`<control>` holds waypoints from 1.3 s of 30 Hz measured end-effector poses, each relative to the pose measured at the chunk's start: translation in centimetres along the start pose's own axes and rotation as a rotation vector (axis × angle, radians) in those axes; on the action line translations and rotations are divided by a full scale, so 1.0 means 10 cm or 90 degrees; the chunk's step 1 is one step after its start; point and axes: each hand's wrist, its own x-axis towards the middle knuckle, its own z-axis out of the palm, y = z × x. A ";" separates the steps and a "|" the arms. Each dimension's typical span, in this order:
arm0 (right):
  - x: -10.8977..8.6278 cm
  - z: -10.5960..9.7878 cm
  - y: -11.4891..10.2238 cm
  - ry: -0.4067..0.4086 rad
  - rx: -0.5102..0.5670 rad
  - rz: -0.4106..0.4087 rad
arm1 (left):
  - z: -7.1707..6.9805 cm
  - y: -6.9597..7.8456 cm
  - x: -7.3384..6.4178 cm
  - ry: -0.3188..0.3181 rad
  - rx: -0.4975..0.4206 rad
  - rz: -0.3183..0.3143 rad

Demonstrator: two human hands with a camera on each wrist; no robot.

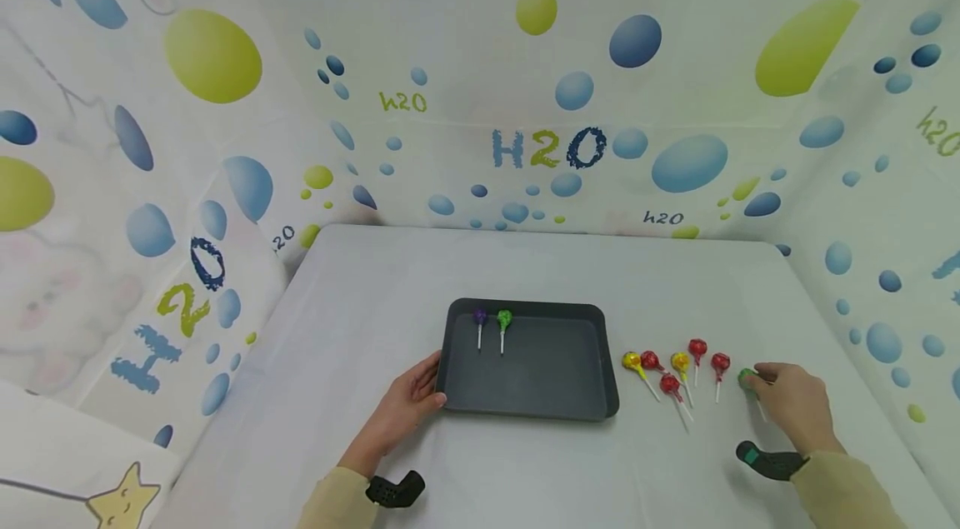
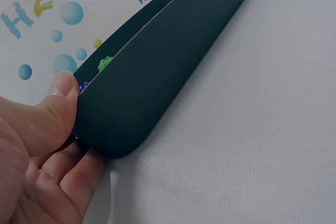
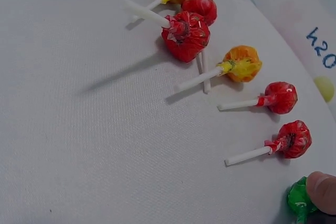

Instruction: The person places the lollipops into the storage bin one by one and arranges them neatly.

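My left hand (image 1: 405,405) grips the dark grey tray (image 1: 532,408) at its left side. In the left wrist view, the thumb lies at the tray's rim and the fingers curl beneath it. A purple lollipop (image 1: 480,317) and a green lollipop (image 1: 505,319) lie in the tray's upper left, sticks toward me. Far right, my right hand (image 1: 797,404) pinches another green lollipop (image 3: 298,199) by its head, at the table surface. The right wrist view shows only a fingertip of this hand, with part of that candy cut off by the frame.
Between the tray and my right hand lie several red and yellow lollipops, such as a red one (image 1: 721,361) nearest that hand and a yellow one (image 1: 632,360) near the tray. Some overlap. A patterned curtain (image 1: 465,96) surrounds the white table (image 1: 360,279) at back and sides.
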 end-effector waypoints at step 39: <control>-0.04 -0.26 -0.39 0.080 0.117 -0.024 | -0.01 0.02 -0.03 0.002 0.008 -0.011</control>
